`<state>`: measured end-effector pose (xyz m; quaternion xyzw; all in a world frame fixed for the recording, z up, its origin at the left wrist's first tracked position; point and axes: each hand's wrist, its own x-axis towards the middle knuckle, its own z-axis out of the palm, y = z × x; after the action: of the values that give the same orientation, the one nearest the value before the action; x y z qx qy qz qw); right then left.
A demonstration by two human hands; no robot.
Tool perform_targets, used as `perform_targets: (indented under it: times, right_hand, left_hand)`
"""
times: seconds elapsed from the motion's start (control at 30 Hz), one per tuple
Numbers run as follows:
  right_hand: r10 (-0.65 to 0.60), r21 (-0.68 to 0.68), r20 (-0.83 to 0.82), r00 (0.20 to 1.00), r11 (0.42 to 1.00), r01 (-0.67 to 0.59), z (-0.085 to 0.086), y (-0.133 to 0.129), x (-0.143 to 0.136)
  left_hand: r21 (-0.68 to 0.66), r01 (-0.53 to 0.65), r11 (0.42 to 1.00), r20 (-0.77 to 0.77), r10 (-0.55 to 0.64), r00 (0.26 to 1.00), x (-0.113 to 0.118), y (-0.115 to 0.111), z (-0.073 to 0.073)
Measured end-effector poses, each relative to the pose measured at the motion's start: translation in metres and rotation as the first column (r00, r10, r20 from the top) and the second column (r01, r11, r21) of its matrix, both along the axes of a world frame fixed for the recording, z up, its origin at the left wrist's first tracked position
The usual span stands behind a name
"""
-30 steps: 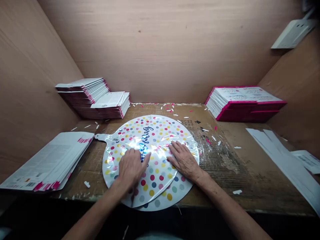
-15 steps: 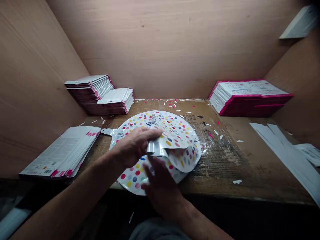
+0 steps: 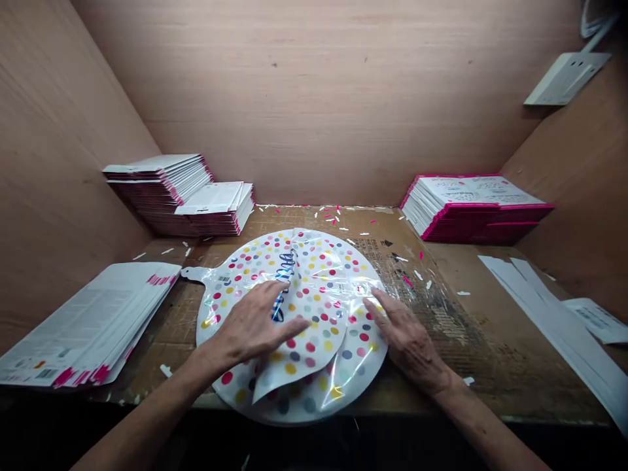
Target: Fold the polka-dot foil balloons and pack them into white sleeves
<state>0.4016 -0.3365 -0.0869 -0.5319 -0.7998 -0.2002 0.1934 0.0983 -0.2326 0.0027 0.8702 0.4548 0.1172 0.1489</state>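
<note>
White foil balloons with coloured dots lie flat in a round pile on the cardboard-covered surface, a tabbed neck pointing left. On top, a balloon is folded over, its near corner lifted a little; blue lettering shows beside the fold. Over the fold, my left hand is open, thumb stretched to the right and fingers on or just above the foil. My right hand is open too, its spread fingertips at the right edge of the balloons. Neither hand grips anything.
Stacks of white and pink packets stand at the back left and back right. More packets lie at the left front, and white strips at the right. Paper scraps dot the cardboard. Wooden walls enclose the space.
My left hand has let go of the rolled foil, and the top balloon now lies flatter in a fold. The right hand has moved right to the balloons' edge. The view has shifted slightly.
</note>
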Motion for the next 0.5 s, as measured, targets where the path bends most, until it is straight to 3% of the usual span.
perform_targets:
  times: [0.07, 0.13, 0.2, 0.3, 0.33, 0.4, 0.5]
  right_hand:
    - [0.146, -0.091, 0.067, 0.987, 0.986, -0.139, 0.003, 0.013, 0.007]
    - [0.236, -0.180, 0.086, 0.968, 0.959, -0.217, 0.006, 0.022, 0.014]
    - [0.293, -0.274, 0.065, 0.954, 0.924, -0.265, 0.008, 0.028, 0.020]
    - [0.337, -0.436, -0.104, 0.936, 0.830, -0.347, 0.015, 0.040, 0.026]
    - [0.308, -0.490, -0.216, 0.927, 0.787, -0.376, 0.019, 0.046, 0.028]
    - [0.116, -0.585, -0.465, 0.877, 0.704, -0.403, 0.026, 0.065, 0.032]
    - [-0.357, -0.688, -0.669, 0.653, 0.631, -0.360, 0.032, 0.101, 0.035]
  left_hand:
    - [0.080, 0.132, 0.988, 0.062, -0.137, 0.989, 0.011, 0.012, 0.005]
    - [0.159, 0.191, 0.968, 0.099, -0.209, 0.973, 0.016, 0.025, 0.005]
    - [0.175, 0.282, 0.943, 0.105, -0.302, 0.947, 0.016, 0.037, -0.005]
    - [0.031, 0.429, 0.903, 0.075, -0.430, 0.900, 0.005, 0.052, -0.034]
    - [-0.023, 0.434, 0.900, 0.090, -0.431, 0.898, 0.000, 0.056, -0.043]
    - [-0.123, 0.393, 0.911, 0.173, -0.370, 0.913, -0.010, 0.061, -0.057]
    - [-0.296, 0.316, 0.901, 0.362, -0.200, 0.910, -0.019, 0.068, -0.063]
